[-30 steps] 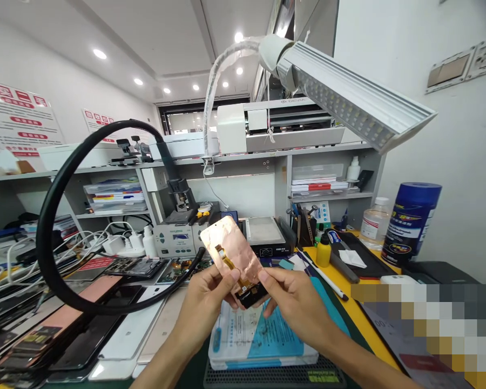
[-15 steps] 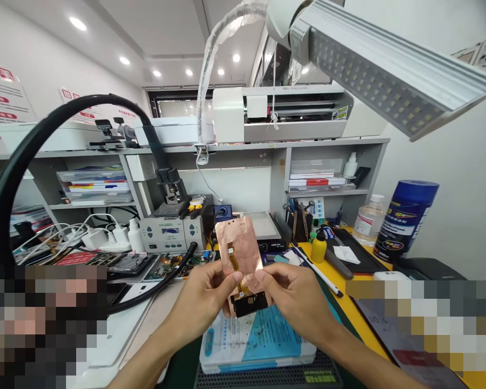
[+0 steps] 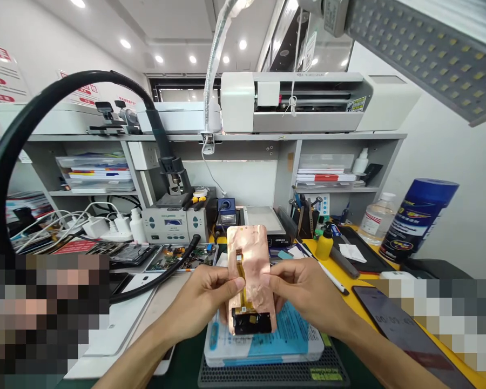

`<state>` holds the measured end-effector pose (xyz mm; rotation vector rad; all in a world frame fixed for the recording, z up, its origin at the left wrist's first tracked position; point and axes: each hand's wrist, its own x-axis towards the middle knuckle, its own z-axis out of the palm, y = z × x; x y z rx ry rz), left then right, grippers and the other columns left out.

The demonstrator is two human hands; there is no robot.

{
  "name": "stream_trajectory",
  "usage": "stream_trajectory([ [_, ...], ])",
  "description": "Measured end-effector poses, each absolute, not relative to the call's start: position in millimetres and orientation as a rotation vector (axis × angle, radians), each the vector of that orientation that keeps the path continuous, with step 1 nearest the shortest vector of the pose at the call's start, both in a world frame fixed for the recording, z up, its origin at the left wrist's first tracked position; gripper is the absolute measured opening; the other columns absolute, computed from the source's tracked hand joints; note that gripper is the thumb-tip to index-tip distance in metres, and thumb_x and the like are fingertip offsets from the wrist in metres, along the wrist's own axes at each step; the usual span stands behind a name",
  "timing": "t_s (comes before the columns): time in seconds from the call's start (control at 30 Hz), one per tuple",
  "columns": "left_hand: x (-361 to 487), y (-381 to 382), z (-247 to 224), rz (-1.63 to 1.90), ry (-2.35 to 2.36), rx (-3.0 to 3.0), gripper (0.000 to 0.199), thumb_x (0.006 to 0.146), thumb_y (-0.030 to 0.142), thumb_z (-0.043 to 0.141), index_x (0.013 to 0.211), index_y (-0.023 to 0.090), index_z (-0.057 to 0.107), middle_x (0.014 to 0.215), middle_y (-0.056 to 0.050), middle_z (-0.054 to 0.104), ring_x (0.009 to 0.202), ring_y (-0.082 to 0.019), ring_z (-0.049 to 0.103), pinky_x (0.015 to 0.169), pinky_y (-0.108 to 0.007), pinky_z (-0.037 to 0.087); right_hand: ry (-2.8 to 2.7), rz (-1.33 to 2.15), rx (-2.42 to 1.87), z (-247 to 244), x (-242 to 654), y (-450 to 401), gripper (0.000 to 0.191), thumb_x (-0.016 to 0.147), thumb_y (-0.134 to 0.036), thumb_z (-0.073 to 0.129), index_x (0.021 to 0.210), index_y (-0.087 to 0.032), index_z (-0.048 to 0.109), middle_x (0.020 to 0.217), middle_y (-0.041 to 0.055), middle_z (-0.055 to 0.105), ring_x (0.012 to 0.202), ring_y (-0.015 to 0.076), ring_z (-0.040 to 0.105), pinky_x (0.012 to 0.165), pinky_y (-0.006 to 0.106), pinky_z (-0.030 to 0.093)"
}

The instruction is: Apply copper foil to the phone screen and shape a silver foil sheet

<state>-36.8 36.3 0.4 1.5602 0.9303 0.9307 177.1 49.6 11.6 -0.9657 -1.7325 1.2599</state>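
Between my two hands is a phone screen (image 3: 254, 254), its copper-foil back facing me and standing nearly upright. An amber flex cable (image 3: 242, 281) runs down its left part to a black strip at the bottom edge. My left hand (image 3: 210, 294) pinches the left edge, thumb on the foil near the cable. On the opposite edge my right hand (image 3: 297, 283) is closed the same way, thumb on the foil. Most of the other fingers are hidden behind the screen. Below it lies a blue and white plastic case (image 3: 267, 351) on a dark perforated mat (image 3: 275, 375).
A hot-air station (image 3: 168, 224) with a black hose (image 3: 109, 75) stands behind left. A phone (image 3: 405, 335) showing a timer lies to the right, near a yellow bottle (image 3: 324, 244) and a blue spray can (image 3: 419, 219). An LED lamp (image 3: 425, 54) hangs overhead.
The screen has turned from a tilt to nearly upright and faces me more squarely. Both hands keep hold of its edges. The camera view has shifted slightly.
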Motion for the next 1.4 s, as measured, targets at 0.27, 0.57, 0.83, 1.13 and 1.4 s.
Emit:
stream_trajectory([
  [0.27, -40, 34, -1, 0.908, 0.836, 1.505, 0.035, 0.091, 0.046, 0.063, 0.079, 0.014, 0.071, 0.067, -0.004, 0.067, 0.053, -0.016, 0.064, 0.052, -0.024, 0.054, -1.746, 1.566, -0.820, 23, 187, 53, 0.031, 0.091, -0.041, 0.065, 0.081, -0.012, 0.071, 0.075, 0.0087, 0.075, 0.067, 0.0225, 0.073, 0.066, 0.036, 0.060],
  [0.57, -38, 32, -1, 0.931, 0.811, 1.457, 0.031, 0.090, 0.043, 0.065, 0.079, 0.014, 0.070, 0.067, -0.003, 0.064, 0.057, -0.015, 0.061, 0.053, -0.024, 0.052, -1.763, 1.336, -0.909, 19, 180, 45, 0.025, 0.091, -0.034, 0.067, 0.075, -0.015, 0.068, 0.068, 0.0031, 0.070, 0.066, 0.0177, 0.068, 0.064, 0.028, 0.055],
  [0.83, -37, 33, -2, 0.906, 0.785, 1.454, 0.030, 0.093, 0.042, 0.064, 0.087, 0.014, 0.073, 0.072, -0.003, 0.065, 0.058, -0.013, 0.060, 0.054, -0.023, 0.053, -1.865, 1.293, -0.951, 25, 184, 36, 0.028, 0.096, -0.039, 0.058, 0.081, -0.017, 0.068, 0.077, 0.0052, 0.073, 0.074, 0.0219, 0.070, 0.070, 0.033, 0.056],
  [1.13, -33, 30, 1, 0.944, 0.851, 1.571, 0.033, 0.093, 0.044, 0.060, 0.079, 0.015, 0.065, 0.068, -0.001, 0.058, 0.060, -0.014, 0.056, 0.057, -0.024, 0.047, -1.826, 1.271, -0.990, 22, 184, 34, 0.021, 0.092, -0.027, 0.059, 0.077, -0.018, 0.070, 0.076, 0.0037, 0.075, 0.070, 0.0207, 0.070, 0.063, 0.028, 0.055],
  [1.4, -35, 26, 0, 0.998, 0.911, 1.637, 0.035, 0.094, 0.044, 0.058, 0.073, 0.016, 0.058, 0.069, -0.002, 0.061, 0.061, -0.014, 0.056, 0.056, -0.023, 0.044, -1.775, 1.357, -1.003, 24, 186, 38, 0.013, 0.088, -0.028, 0.066, 0.088, -0.017, 0.075, 0.084, 0.0048, 0.078, 0.076, 0.0224, 0.073, 0.067, 0.029, 0.057],
])
